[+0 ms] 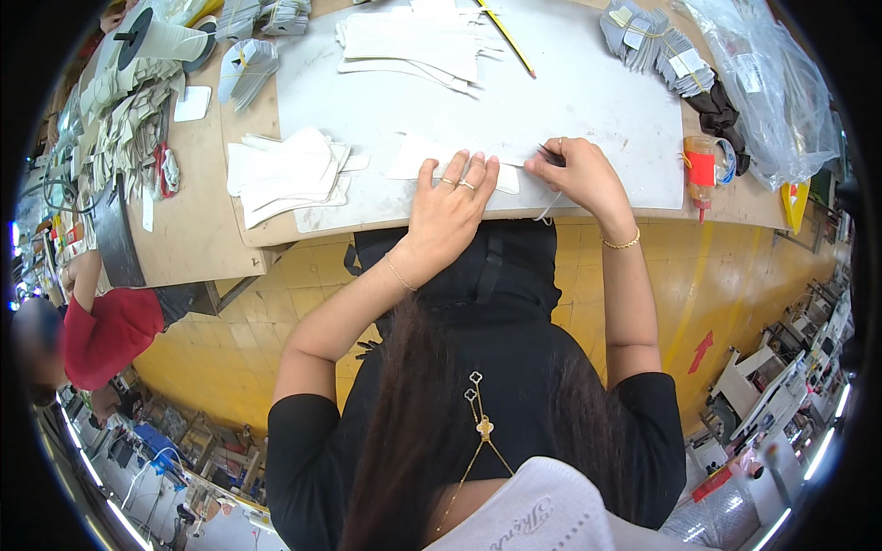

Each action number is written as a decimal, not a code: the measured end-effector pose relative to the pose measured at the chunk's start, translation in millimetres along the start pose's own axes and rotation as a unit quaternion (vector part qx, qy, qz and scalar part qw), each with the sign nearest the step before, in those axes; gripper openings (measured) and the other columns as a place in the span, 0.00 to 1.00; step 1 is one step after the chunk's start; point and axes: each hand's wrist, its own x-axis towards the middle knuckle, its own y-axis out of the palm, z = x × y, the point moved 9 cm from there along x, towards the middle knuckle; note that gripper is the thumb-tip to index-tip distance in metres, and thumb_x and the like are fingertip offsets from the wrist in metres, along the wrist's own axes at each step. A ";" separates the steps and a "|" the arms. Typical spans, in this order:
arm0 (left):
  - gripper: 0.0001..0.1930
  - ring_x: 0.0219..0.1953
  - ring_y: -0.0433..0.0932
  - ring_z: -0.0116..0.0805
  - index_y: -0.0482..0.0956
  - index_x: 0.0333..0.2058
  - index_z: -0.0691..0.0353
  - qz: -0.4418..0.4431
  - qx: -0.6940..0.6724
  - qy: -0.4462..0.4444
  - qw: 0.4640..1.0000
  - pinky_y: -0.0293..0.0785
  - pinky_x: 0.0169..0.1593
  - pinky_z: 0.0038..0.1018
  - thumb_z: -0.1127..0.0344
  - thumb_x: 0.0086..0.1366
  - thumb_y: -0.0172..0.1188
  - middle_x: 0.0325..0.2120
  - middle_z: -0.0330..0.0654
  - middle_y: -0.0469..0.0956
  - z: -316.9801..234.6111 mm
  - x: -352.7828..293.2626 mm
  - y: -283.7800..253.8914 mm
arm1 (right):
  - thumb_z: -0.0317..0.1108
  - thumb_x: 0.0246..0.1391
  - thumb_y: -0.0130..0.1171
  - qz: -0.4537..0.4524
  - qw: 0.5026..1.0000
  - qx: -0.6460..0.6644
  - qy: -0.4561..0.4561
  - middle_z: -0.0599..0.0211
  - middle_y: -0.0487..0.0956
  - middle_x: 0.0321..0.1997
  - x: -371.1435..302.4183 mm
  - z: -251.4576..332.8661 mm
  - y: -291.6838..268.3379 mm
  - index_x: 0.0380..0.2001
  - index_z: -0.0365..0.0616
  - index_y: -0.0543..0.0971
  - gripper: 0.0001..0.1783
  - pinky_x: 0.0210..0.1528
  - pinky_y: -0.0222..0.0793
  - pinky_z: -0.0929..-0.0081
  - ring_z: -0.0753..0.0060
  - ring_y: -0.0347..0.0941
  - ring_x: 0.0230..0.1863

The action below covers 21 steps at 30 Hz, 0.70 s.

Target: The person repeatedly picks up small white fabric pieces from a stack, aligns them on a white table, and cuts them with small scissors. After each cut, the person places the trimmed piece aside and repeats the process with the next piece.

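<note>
My left hand (450, 216) lies flat with fingers spread, pressing a white cut piece (413, 158) onto the grey work sheet near the table's front edge. Just right of it, my right hand (583, 179) is closed in a pinch at the piece's right end. A small dark pointed tool (544, 152) sticks out between its fingers; its exact kind is hard to make out. Below those fingers a thin white strand (549, 208) hangs over the table edge. To the left is a loose stack of white cut pieces (289, 174).
Farther back lie another white stack (409, 41) and a yellow pencil (508, 39). Grey bundles (657, 46), a plastic bag (763, 83) and a red-labelled bottle (700, 174) stand at right. A thread spool (165, 41) is far left, and a person in red (115, 335) is beyond the left edge.
</note>
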 end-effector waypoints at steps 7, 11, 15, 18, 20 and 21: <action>0.30 0.59 0.73 0.42 0.73 0.64 0.50 -0.010 0.012 0.023 1.000 0.61 0.59 0.46 0.68 0.62 0.62 0.54 0.45 0.76 -4.1 3.9 -4.6 | 0.41 0.54 0.69 -0.113 0.992 -0.041 -0.036 0.51 0.79 0.23 -12.3 6.4 -3.4 0.28 0.33 0.80 0.18 0.33 0.72 0.65 0.53 0.74 0.24; 0.29 0.52 0.74 0.41 0.74 0.63 0.48 0.014 -0.019 0.017 1.000 0.62 0.55 0.43 0.69 0.61 0.62 0.48 0.43 0.76 -5.0 10.5 -7.6 | 0.39 0.55 0.68 -0.169 0.981 -0.067 -0.065 0.54 0.81 0.26 -20.9 15.3 -3.5 0.30 0.35 0.81 0.15 0.35 0.74 0.63 0.50 0.78 0.28; 0.26 0.45 0.73 0.40 0.79 0.59 0.49 0.032 -0.052 -0.008 0.998 0.64 0.51 0.40 0.71 0.60 0.61 0.41 0.41 0.75 -5.4 17.1 -10.3 | 0.32 0.52 0.68 -0.240 0.950 -0.107 -0.170 0.63 0.80 0.30 -49.0 30.2 -1.3 0.35 0.42 0.84 0.08 0.33 0.74 0.65 0.59 0.79 0.30; 0.24 0.43 0.73 0.40 0.82 0.55 0.49 0.009 -0.081 -0.010 0.997 0.65 0.49 0.37 0.73 0.59 0.61 0.39 0.41 0.74 0.1 22.9 -14.2 | 0.25 0.47 0.68 -0.275 0.916 -0.152 -0.248 0.68 0.77 0.32 -72.6 35.9 7.6 0.40 0.46 0.86 0.14 0.31 0.74 0.69 0.66 0.78 0.30; 0.23 0.43 0.73 0.40 0.84 0.53 0.49 0.006 -0.107 -0.005 0.994 0.66 0.48 0.36 0.75 0.59 0.60 0.39 0.41 0.74 5.3 24.9 -13.8 | 0.24 0.46 0.66 -0.293 0.896 -0.184 -0.280 0.70 0.76 0.32 -81.5 36.9 14.8 0.42 0.47 0.86 0.17 0.30 0.74 0.72 0.70 0.76 0.30; 0.20 0.42 0.73 0.40 0.85 0.51 0.49 -0.001 -0.124 -0.004 0.992 0.66 0.48 0.35 0.74 0.61 0.60 0.38 0.40 0.75 8.6 26.2 -14.2 | 0.25 0.47 0.65 -0.300 0.887 -0.197 -0.289 0.71 0.75 0.32 -84.1 36.9 18.0 0.43 0.46 0.86 0.16 0.29 0.74 0.73 0.71 0.76 0.30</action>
